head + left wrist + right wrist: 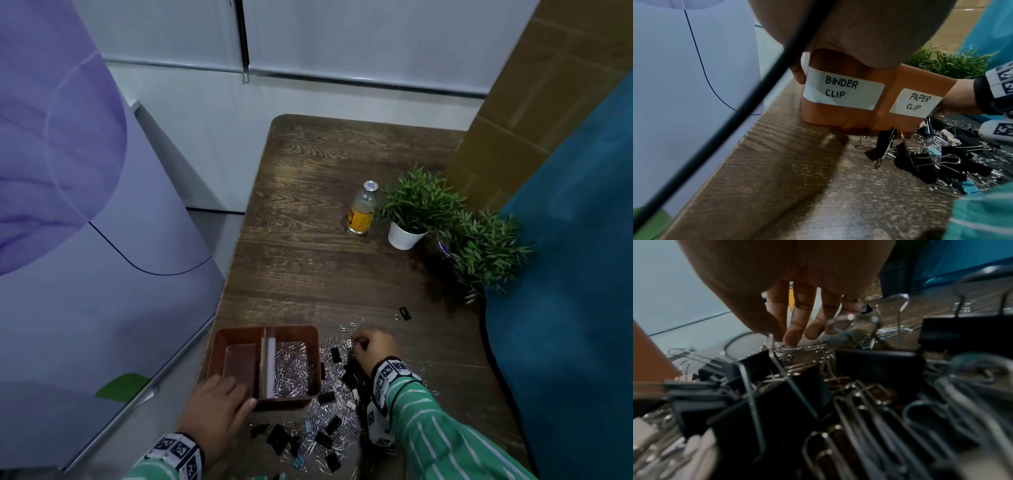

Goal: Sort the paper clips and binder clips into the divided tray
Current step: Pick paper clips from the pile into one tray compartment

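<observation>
The brown tray point(263, 363) sits between the hands, shiny paper clips point(294, 370) in its right part. The left hand point(219, 407) grips its near corner. The right hand point(375, 349) pinches paper clips from the mixed pile point(329, 425) under it.

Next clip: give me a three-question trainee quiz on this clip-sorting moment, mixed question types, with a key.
1. True or false: the tray compartment labelled BINDER CLIP already holds binder clips.
2. Multiple choice: the left hand is A) holding the tray's near left corner, B) lifting the bottle, C) hanging idle off the table.
3. Fill in: the right hand reaches into the loose pile to the ____ of the tray.

Key: 1 false, that compartment looks empty, while the PAPER CLIP side holds paper clips; 2 A; 3 right.
</observation>
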A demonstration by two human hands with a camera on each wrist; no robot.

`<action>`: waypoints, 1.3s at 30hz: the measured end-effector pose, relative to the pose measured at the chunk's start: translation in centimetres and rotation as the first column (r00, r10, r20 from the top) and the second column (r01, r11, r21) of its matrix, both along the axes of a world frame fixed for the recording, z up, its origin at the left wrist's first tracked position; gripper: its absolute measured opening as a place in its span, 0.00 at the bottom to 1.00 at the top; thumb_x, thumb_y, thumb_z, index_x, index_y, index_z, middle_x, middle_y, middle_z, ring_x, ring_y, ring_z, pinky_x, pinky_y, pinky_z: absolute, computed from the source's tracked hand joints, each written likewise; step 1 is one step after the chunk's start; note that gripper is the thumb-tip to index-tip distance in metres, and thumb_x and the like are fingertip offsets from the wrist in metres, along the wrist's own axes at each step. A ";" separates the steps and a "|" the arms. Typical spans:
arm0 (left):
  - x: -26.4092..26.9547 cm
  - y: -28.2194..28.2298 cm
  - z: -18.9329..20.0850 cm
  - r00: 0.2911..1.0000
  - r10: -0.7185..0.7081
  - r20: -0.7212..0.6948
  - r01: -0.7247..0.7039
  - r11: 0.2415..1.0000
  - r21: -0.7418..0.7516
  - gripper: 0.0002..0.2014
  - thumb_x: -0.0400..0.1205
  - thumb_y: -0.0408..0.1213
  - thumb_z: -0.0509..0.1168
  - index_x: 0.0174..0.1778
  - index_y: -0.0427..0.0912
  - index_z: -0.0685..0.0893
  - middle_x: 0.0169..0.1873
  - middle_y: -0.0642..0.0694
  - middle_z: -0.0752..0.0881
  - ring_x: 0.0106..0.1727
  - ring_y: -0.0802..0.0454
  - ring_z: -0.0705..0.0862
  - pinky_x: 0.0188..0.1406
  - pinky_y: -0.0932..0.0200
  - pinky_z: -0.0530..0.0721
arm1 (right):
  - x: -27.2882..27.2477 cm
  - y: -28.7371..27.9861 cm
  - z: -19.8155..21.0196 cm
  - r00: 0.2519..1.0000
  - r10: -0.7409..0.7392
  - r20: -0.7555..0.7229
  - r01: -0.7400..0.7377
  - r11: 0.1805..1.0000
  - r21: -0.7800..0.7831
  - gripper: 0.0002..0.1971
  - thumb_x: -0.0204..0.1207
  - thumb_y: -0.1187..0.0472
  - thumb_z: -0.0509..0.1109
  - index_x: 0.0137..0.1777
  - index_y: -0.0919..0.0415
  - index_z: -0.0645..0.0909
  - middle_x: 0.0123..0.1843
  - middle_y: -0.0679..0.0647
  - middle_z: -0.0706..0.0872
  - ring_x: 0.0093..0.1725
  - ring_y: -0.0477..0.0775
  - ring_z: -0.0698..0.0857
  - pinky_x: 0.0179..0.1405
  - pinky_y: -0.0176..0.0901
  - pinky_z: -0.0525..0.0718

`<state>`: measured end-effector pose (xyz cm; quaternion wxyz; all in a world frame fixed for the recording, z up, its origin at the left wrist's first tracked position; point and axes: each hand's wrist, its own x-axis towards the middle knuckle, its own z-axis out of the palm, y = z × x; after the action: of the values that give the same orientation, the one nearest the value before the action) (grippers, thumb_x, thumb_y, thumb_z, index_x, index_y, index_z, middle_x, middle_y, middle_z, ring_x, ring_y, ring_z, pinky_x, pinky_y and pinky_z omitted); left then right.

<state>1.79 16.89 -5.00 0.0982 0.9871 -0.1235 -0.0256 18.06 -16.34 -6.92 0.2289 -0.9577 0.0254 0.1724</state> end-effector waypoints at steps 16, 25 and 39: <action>-0.1 0.2 -0.1 1.000 0.008 -0.014 -0.009 1.000 -0.020 0.15 0.87 0.58 0.52 0.41 0.56 0.74 0.37 0.56 0.76 0.39 0.50 0.74 0.40 0.50 0.77 | 0.5 -3.2 1.4 0.920 -0.386 -0.060 0.391 0.910 0.141 0.05 0.75 0.62 0.79 0.40 0.51 0.91 0.40 0.49 0.92 0.42 0.49 0.89 0.55 0.44 0.89; -0.1 0.0 0.4 0.999 0.022 -0.032 -0.022 1.000 -0.009 0.17 0.87 0.59 0.49 0.40 0.56 0.74 0.37 0.57 0.77 0.39 0.52 0.74 0.40 0.51 0.78 | 1.3 -0.9 3.0 0.998 0.040 0.039 -0.034 0.989 -0.147 0.21 0.79 0.50 0.70 0.72 0.47 0.81 0.74 0.51 0.79 0.72 0.57 0.79 0.70 0.48 0.80; -0.1 0.1 0.2 1.000 0.012 -0.027 -0.012 1.000 -0.012 0.17 0.87 0.59 0.49 0.40 0.56 0.74 0.38 0.56 0.77 0.39 0.51 0.74 0.40 0.50 0.79 | -0.4 1.8 2.3 0.903 0.404 -0.147 -0.430 0.859 -0.278 0.31 0.77 0.49 0.68 0.81 0.40 0.68 0.81 0.57 0.65 0.76 0.69 0.67 0.77 0.59 0.74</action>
<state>1.73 16.97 -4.79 0.1058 0.9868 -0.1163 -0.0377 17.68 -14.58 -4.64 0.0347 -0.9559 -0.1468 0.2519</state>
